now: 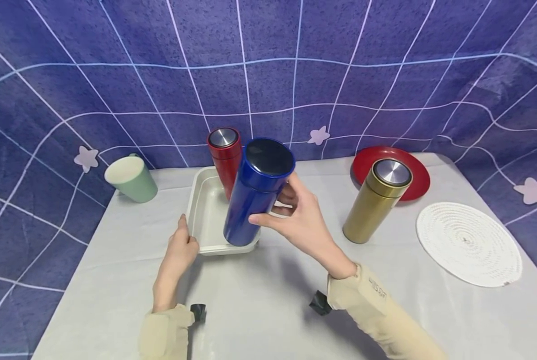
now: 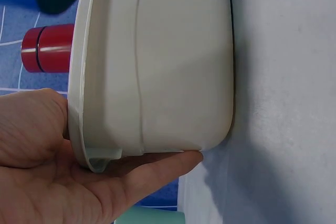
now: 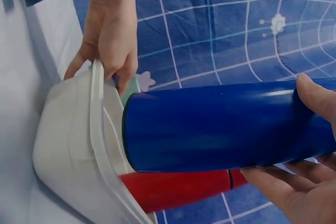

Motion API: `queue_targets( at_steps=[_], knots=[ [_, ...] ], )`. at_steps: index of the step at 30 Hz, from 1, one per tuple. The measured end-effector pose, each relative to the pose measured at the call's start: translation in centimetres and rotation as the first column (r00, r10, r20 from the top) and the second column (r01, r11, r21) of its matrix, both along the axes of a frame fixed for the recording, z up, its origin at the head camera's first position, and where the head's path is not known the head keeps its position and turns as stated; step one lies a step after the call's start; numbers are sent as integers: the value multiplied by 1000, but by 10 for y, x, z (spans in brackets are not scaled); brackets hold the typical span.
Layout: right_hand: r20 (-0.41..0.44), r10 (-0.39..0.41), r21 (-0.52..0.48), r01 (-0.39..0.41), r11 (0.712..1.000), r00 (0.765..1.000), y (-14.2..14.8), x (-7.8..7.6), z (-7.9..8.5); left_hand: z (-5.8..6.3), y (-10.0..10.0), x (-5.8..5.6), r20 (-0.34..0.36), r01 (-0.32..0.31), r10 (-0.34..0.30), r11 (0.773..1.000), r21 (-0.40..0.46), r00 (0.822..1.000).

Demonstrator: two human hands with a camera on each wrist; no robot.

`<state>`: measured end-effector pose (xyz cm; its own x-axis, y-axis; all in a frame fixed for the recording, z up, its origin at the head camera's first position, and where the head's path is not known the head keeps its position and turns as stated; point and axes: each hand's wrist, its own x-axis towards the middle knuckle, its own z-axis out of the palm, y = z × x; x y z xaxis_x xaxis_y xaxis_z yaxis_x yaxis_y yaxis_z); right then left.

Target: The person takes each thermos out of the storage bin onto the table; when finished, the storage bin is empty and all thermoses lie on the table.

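Left of centre in the frame, a glossy blue cylindrical bottle with a dark top is held tilted above an off-white rectangular basin; the left wrist view shows its dark base raised above the rim. The right hand is clamped on it, thumb on one side and fingers on the other. The left hand grips the basin's left edge. Inside the basin stands a slimmer red bottle with a silver lid; whether the two bottles touch cannot be told.

The step in hand appears to be moving the blue bottle while the basin is steadied; the pictures do not settle whether it is going in or coming out. Either way, the next move seems to call for a firm right grip, a steady basin, and the base guided clear of the rim and the red bottle.
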<state>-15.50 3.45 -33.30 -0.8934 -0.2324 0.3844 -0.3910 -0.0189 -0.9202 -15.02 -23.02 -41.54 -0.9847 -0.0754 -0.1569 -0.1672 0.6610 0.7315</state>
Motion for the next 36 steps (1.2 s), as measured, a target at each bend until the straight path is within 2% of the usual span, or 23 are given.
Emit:
queue_targets(
  at_steps=[12,19,25,29,36],
  knots=[
    [11,-134,32,134,990,991,40,4,-15,0,2,-1,2,-6,6,1000,10,1000],
    [-22,-260,104,261,960,965,52,1,-22,-1,2,0,-11,-17,17,1000,18,1000],
    [-43,-338,161,340,926,940,56,-8,-33,0,2,-1,-12,-8,9,1000,27,1000],
    [-13,-382,185,378,907,924,57,-15,-42,0,4,-2,-13,0,1,1000,28,1000],
    [45,-406,218,387,896,913,55,-27,-54,0,3,0,-11,-13,13,1000,27,1000]
  ],
)
